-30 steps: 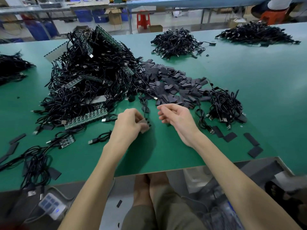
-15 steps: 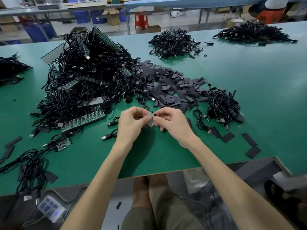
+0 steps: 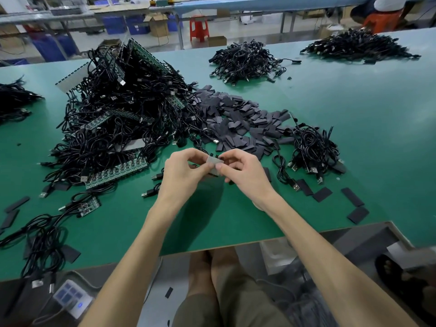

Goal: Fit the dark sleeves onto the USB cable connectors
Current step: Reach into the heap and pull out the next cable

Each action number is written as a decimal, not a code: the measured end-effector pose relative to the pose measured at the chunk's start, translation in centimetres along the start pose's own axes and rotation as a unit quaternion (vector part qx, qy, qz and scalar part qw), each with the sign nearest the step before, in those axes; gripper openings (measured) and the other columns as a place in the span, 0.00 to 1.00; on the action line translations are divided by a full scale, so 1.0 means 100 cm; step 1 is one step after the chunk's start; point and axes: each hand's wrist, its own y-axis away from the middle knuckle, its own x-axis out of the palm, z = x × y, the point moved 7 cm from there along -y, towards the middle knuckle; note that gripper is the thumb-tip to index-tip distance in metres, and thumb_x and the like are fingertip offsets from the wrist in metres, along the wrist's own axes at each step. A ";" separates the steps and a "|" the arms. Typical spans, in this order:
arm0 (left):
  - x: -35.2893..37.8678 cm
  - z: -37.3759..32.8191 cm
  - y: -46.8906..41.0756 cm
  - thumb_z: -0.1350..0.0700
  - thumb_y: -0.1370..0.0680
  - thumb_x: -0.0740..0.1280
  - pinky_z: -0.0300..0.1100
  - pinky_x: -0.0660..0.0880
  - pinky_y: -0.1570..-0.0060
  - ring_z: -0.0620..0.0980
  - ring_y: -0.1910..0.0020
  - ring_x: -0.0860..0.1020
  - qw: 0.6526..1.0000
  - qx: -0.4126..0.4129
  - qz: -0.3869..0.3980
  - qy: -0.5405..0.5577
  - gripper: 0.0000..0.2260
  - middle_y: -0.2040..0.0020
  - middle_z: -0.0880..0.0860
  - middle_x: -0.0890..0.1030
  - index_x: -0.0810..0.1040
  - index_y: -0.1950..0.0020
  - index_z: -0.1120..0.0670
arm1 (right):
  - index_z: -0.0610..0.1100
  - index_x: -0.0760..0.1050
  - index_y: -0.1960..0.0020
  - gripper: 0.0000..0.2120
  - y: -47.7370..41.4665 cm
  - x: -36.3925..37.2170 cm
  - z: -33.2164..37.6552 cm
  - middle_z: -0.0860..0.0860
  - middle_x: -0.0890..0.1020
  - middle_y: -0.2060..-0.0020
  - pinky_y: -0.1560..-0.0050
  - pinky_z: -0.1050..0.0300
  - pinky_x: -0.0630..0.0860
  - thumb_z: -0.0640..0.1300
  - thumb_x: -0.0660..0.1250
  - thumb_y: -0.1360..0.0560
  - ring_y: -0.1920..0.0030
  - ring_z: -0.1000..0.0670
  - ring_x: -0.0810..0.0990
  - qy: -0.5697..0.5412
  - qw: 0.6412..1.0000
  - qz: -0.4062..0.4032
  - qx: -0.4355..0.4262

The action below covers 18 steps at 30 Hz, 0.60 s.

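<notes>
Currently, my left hand [image 3: 181,172] and right hand [image 3: 246,177] both pinch a small grey piece [image 3: 213,160], likely a sleeve, just above the green surface [image 3: 212,215]. Beyond them, the sleeve pile [image 3: 236,119] and tangled USB cables [image 3: 122,119] suggest most fitting remains.

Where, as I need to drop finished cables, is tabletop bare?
Bare: the green tabletop right of the small black cable bundle, and the strip between the near edge and the left hand and right hand. Crowded: the big black cable tangle at left, the dark flat sleeve pile centre.
</notes>
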 end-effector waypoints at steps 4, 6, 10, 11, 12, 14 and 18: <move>0.004 0.011 0.005 0.59 0.24 0.77 0.55 0.85 0.56 0.55 0.58 0.87 0.997 -0.023 -0.003 0.075 0.03 0.59 0.54 0.87 0.85 0.53 0.55 | 0.42 0.80 0.46 0.07 0.000 0.002 -0.001 0.46 0.85 0.57 0.60 0.57 0.81 0.41 0.74 0.23 0.66 0.54 0.82 0.016 1.000 0.007 0.003; 0.004 0.015 0.003 0.59 0.24 0.76 0.54 0.85 0.55 0.53 0.59 0.87 0.998 -0.033 0.013 0.058 0.02 0.58 0.52 0.87 0.85 0.52 0.55 | 0.42 0.81 0.47 0.06 -0.001 0.001 -0.002 0.47 0.83 0.60 0.62 0.57 0.80 0.41 0.74 0.23 0.69 0.52 0.82 0.024 1.000 0.005 0.006; 0.001 0.016 -0.003 0.60 0.24 0.76 0.52 0.85 0.56 0.52 0.61 0.86 0.998 -0.044 0.033 0.000 0.03 0.60 0.49 0.86 0.85 0.55 0.52 | 0.43 0.81 0.49 0.05 -0.001 0.002 -0.001 0.44 0.82 0.61 0.66 0.59 0.77 0.42 0.74 0.23 0.68 0.52 0.78 0.028 1.000 0.001 0.008; 0.001 0.015 -0.003 0.61 0.24 0.76 0.52 0.85 0.57 0.52 0.61 0.86 0.998 -0.050 0.036 0.010 0.04 0.60 0.49 0.85 0.85 0.56 0.53 | 0.44 0.81 0.50 0.04 -0.001 0.002 -0.001 0.45 0.82 0.61 0.66 0.59 0.76 0.41 0.74 0.23 0.67 0.52 0.78 0.025 1.000 0.002 0.009; 0.003 0.015 -0.002 0.61 0.24 0.76 0.52 0.85 0.56 0.52 0.61 0.86 0.997 -0.055 0.038 0.023 0.04 0.60 0.50 0.85 0.84 0.56 0.54 | 0.45 0.80 0.51 0.04 0.000 0.003 -0.002 0.46 0.81 0.61 0.66 0.59 0.76 0.41 0.74 0.24 0.66 0.52 0.77 0.024 1.000 0.003 0.009; 0.005 0.017 -0.001 0.62 0.24 0.76 0.52 0.85 0.55 0.53 0.60 0.86 0.997 -0.061 0.036 0.039 0.03 0.59 0.53 0.85 0.84 0.56 0.56 | 0.46 0.80 0.51 0.05 -0.001 0.003 -0.002 0.48 0.80 0.61 0.66 0.58 0.77 0.41 0.74 0.24 0.65 0.52 0.76 0.033 0.999 0.006 0.010; 0.008 0.021 0.002 0.64 0.25 0.77 0.50 0.84 0.55 0.55 0.59 0.87 0.994 -0.075 0.025 0.075 0.04 0.59 0.57 0.85 0.83 0.56 0.59 | 0.43 0.80 0.50 0.06 -0.002 0.003 -0.003 0.46 0.80 0.61 0.63 0.53 0.79 0.40 0.75 0.25 0.64 0.52 0.75 0.048 0.999 0.009 0.008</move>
